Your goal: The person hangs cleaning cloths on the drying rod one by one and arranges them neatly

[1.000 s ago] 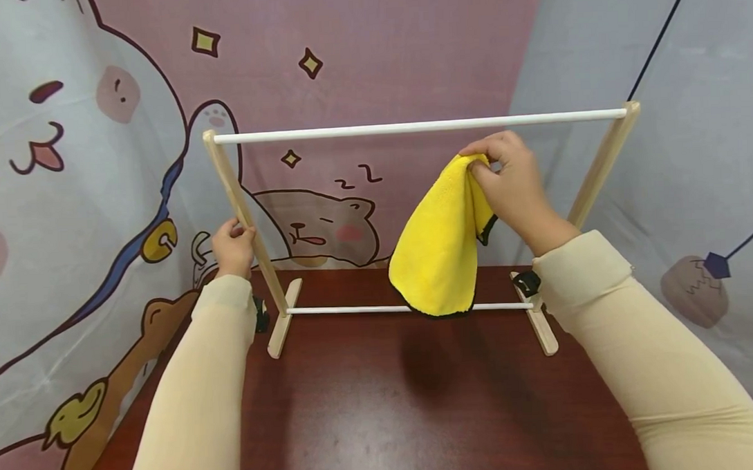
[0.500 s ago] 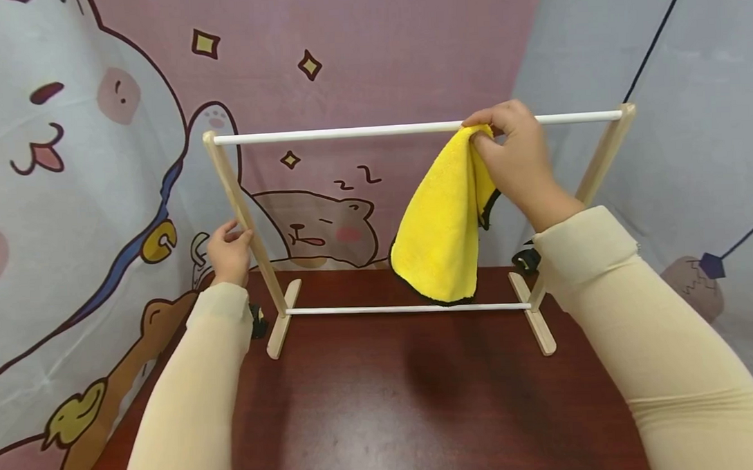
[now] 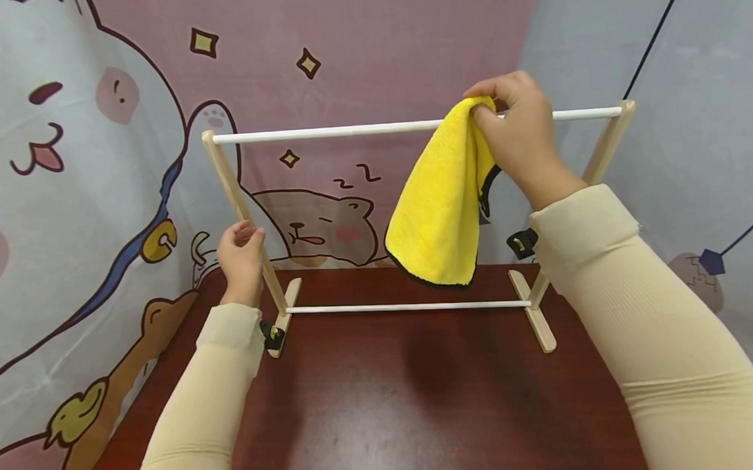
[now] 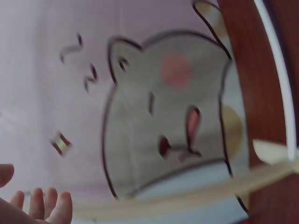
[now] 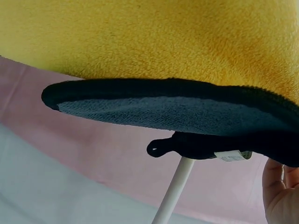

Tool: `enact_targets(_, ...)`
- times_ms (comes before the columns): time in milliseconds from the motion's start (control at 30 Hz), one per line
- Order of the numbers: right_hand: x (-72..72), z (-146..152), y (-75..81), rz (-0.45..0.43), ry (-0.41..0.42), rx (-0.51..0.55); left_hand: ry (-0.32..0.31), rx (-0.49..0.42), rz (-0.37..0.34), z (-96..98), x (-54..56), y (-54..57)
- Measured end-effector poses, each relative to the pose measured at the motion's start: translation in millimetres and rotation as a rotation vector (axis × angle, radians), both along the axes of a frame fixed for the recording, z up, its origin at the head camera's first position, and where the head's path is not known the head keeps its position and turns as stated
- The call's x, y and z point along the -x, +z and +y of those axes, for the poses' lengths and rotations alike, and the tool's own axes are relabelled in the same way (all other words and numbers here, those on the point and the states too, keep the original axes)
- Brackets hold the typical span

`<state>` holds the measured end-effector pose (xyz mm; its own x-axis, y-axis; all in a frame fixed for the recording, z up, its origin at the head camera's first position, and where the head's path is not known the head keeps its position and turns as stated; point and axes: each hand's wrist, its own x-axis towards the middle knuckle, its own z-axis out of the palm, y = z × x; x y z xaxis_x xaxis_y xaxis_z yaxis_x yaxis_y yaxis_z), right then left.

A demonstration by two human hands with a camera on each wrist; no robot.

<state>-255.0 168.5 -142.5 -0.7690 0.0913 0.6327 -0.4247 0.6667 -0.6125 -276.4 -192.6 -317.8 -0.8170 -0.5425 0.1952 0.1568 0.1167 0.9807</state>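
My right hand point(image 3: 522, 129) pinches the top of a yellow towel point(image 3: 438, 205) with a dark edge, at the height of the rack's white top rail point(image 3: 329, 131). The towel hangs down in front of that rail and covers part of it. In the right wrist view the yellow cloth point(image 5: 154, 42) shows its grey underside point(image 5: 163, 112), a dark hanging loop and a small white label. My left hand point(image 3: 240, 257) is beside the rack's left wooden post point(image 3: 226, 174), fingers loosely bent and holding nothing. The left wrist view has its fingertips point(image 4: 60, 207) close to the post.
The rack's lower white bar point(image 3: 366, 308) joins two wooden feet; the right foot point(image 3: 533, 312) stands on the dark red-brown table point(image 3: 382, 401). A cartoon-printed curtain point(image 3: 407, 47) hangs behind and at both sides. Each wrist wears a small black camera.
My right hand has risen with the towel from below the top rail to a little above it. My left hand has shifted slightly right and come off the post.
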Motion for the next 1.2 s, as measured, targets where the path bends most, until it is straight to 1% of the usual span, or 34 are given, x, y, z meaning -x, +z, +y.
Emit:
enact_targets(67, 0.9, -1, 2.0, 0.003, -0.004, 0.003, -0.037, 0.000, 0.021, 10.9, -5.6, 1.9)
enact_targets(133, 1.5, -1, 3.8, 0.002, -0.008, 0.006, -0.089, -0.004, 0.038, 22.8, -11.9, 3.5)
enact_targets(267, 3.1, -2, 6.7, 0.002, -0.013, 0.020, -0.200, -0.050, 0.086, 46.5, -24.2, 4.5)
enact_targets(367, 3.1, -3, 8.9, 0.012, -0.014, 0.032, -0.264, -0.089, 0.103, 62.6, -31.0, 2.7)
enact_targets(500, 2.5, -3, 12.8, 0.030, -0.023, 0.051, -0.362, -0.144, 0.084, 83.5, -38.5, -2.5)
enact_targets(633, 3.4, -4, 16.0, 0.040, -0.027, 0.062, -0.468, -0.202, 0.066, 104.3, -46.7, -4.6)
enact_targets(733, 4.2, -5, 17.4, 0.042, -0.025, 0.068, -0.549, -0.207, 0.063, 118.4, -53.1, -2.2)
enact_targets(800, 4.6, -5, 18.3, 0.040, -0.024, 0.076, -0.598, -0.187, 0.053, 126.6, -56.9, 0.4)
enact_targets(933, 5.6, -6, 19.4, 0.039, -0.018, 0.093, -0.661, -0.136, -0.002, 139.6, -62.5, 6.5)
enact_targets(1033, 6.7, -8, 19.8, 0.043, -0.013, 0.103, -0.690, -0.135, -0.032, 146.5, -64.1, 11.2)
enact_targets(1133, 7.4, -9, 20.0, 0.049, -0.011, 0.111, -0.698, -0.151, -0.034, 151.1, -64.3, 16.4)
enact_targets(1200, 7.5, -9, 20.3, 0.049, -0.011, 0.119, -0.689, -0.179, -0.025, 153.0, -63.8, 19.8)
